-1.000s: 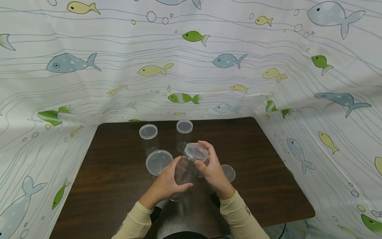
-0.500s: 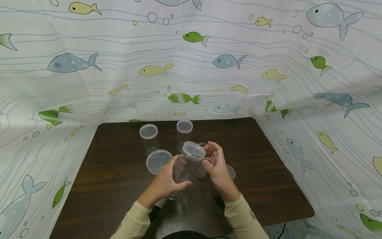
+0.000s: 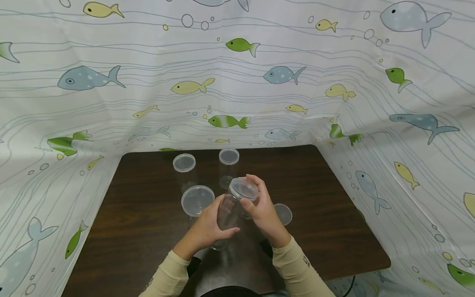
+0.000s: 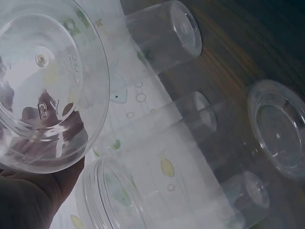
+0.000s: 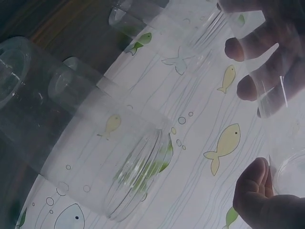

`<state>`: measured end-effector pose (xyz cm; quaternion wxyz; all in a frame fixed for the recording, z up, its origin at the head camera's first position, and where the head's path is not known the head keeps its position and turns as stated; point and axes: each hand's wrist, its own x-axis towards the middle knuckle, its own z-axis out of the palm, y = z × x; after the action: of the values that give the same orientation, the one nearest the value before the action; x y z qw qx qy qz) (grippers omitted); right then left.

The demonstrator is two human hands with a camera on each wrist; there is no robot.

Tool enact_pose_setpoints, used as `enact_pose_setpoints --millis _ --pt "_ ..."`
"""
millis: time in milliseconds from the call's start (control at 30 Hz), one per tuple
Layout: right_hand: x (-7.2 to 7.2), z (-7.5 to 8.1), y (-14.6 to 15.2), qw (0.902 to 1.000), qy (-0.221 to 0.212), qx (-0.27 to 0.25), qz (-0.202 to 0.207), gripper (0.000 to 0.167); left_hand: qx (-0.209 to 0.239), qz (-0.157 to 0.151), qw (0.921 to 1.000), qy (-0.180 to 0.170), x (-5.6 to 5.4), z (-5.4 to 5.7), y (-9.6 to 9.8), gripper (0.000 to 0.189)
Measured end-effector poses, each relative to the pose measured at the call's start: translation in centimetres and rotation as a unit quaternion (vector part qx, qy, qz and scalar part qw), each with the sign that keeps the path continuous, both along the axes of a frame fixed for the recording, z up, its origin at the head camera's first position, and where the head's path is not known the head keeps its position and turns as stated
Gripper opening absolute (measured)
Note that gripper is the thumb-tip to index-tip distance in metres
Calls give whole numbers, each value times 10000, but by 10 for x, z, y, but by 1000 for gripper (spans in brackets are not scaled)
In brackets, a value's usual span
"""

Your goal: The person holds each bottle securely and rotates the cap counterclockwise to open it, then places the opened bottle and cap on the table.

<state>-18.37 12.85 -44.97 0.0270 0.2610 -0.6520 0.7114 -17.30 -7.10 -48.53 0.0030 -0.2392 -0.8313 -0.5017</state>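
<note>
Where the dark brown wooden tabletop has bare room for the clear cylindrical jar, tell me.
On the tabletop, left: from its left edge to the clear, translucent-lidded jars. Right: from the round translucent lid to the right edge. Crowded: the middle, around the left hand, right hand and held jar.

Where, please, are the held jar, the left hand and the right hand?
Held jar (image 3: 229, 211): head view, on its clear side wall.
Left hand (image 3: 206, 227): head view, on its back.
Right hand (image 3: 265, 213): head view, on its back.
</note>
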Motion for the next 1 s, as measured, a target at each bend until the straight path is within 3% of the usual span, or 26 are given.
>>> enact_pose_setpoints --millis 233,533,833,1000 --pt "-3 -2 0 9998 3 -180 -35 87 71 48 10000 -27 -2 0 -1 90" --pt "1 -4 9 9960 -238 -91 -855 74 206 76 9997 42 -5 -1 -3 87" --pt "2 2 10 9969 -488 142 -596 57 176 14 9998 -113 -4 -2 -2 88" --pt "0 4 9 9977 -633 118 -190 55 98 88 9999 -28 -2 -1 -3 90"
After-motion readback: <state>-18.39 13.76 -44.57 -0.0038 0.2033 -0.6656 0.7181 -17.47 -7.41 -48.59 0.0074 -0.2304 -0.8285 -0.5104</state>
